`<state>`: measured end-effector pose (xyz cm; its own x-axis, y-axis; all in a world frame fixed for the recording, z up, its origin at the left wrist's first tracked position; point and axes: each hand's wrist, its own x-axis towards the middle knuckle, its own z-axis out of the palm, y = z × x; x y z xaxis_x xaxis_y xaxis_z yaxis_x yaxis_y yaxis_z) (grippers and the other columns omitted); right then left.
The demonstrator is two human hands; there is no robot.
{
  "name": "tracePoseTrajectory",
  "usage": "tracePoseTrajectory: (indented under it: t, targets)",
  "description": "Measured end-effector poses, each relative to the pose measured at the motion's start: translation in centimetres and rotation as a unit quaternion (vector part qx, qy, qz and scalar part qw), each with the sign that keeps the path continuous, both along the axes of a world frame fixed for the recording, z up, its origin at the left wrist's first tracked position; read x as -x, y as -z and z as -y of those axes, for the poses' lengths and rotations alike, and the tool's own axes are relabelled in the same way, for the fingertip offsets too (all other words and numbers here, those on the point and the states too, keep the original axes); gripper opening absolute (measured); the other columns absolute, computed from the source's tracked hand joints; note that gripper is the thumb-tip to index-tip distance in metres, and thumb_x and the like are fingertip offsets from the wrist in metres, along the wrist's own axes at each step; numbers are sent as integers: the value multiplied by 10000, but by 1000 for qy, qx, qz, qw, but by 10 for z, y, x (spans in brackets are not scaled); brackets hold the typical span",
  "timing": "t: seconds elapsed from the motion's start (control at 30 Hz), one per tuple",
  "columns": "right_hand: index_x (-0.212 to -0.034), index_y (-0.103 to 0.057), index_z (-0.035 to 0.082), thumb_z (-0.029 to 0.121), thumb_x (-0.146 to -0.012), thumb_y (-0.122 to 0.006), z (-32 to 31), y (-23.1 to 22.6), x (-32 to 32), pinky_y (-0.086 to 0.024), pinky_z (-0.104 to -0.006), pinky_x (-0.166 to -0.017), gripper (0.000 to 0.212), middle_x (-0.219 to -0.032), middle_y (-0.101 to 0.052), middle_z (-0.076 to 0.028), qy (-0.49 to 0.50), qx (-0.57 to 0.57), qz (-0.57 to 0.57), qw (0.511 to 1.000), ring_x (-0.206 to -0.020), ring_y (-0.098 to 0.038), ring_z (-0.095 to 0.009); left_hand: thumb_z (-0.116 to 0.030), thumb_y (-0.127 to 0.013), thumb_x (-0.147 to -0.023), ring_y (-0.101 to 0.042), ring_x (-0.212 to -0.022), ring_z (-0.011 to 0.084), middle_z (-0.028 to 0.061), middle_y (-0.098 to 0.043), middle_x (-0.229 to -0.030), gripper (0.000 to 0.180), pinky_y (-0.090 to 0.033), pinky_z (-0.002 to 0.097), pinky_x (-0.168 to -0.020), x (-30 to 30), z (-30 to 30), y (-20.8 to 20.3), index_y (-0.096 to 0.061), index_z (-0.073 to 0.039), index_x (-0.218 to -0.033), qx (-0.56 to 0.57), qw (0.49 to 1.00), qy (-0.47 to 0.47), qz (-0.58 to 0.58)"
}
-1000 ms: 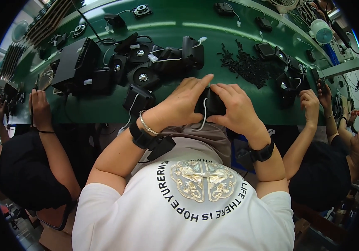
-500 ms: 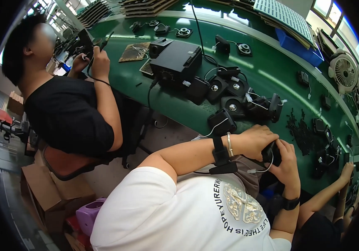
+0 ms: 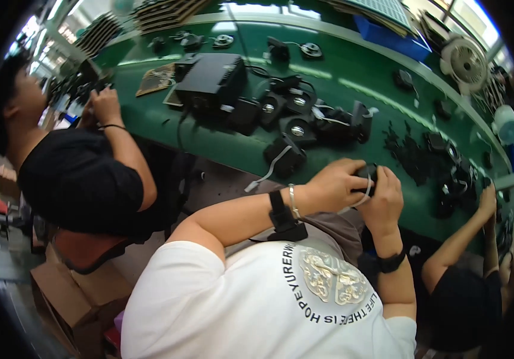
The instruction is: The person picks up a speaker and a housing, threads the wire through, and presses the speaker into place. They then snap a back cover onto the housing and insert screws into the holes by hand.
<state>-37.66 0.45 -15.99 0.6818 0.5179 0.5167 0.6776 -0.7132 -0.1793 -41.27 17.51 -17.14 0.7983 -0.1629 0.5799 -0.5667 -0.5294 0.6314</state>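
Between my two hands, over the bench's near edge, is a small black speaker box (image 3: 365, 175) with a white cable hanging off it. My left hand (image 3: 336, 184) grips it from the left, thumb and fingers curled around its side. On the other side my right hand (image 3: 384, 194) has its fingers wrapped over the box. Much of the box is hidden by my fingers. A second black box (image 3: 284, 154) with a white cable lies on the bench just left of my left hand. Past it are several black speakers (image 3: 297, 130) with round silver centres.
A black power unit (image 3: 212, 81) stands on the green bench (image 3: 209, 134). Thin black pieces (image 3: 409, 152) lie in a pile to the right. One co-worker (image 3: 83, 167) sits at left; another's arm (image 3: 463, 233) reaches in at right. A fan (image 3: 465, 64) stands at far right.
The speaker box has come up and turned in my hands, and both hands have risen slightly toward the bench. The view has shifted, moving the bench items left and up in the picture.
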Motion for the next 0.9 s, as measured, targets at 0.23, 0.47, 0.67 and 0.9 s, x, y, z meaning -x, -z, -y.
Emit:
tracePoseTrajectory:
  t: [0.23,0.47,0.67,0.9]
  targets:
    - [-1309,-481,-25,199,-636,-838,29,-30,-14,-523,-411,-862,794,-1310,-530,-208,-114,-71,-275,952,-1051,-606,-379,-236,-818,-653,-578,-1030,358,167,-607,-1168,522,-453,467,-883,-1,-14,-14,-686,-181,-1155,-149,989,-18,-13]
    - [-1356,-459,28,150,-626,-841,32,-22,-41,-530,-409,-842,833,-1326,-528,-167,-218,-9,-280,935,-1057,-607,-367,-206,-821,-654,-548,-1065,391,197,-588,-1187,575,-432,466,-913,7,1,-27,-665,-184,-1208,-238,970,-38,-38]
    - [-1242,-566,39,102,-695,-791,37,-25,-51,-536,-400,-791,596,-1203,-601,-146,-266,-47,-277,922,-955,-636,-352,-144,-814,-653,-537,-1086,413,239,-553,-1234,608,-434,480,-948,8,-3,-24,-651,-171,-1239,-195,977,-8,-80]
    - [-997,-664,37,70,-802,-702,59,-11,-84,-531,-369,-688,201,-904,-641,-114,-24,-102,-209,972,-779,-644,-298,-67,-830,-610,-537,-1122,416,218,-530,-1315,653,-474,459,-939,-2,-10,-23,-656,-141,-1235,-156,983,34,-88]
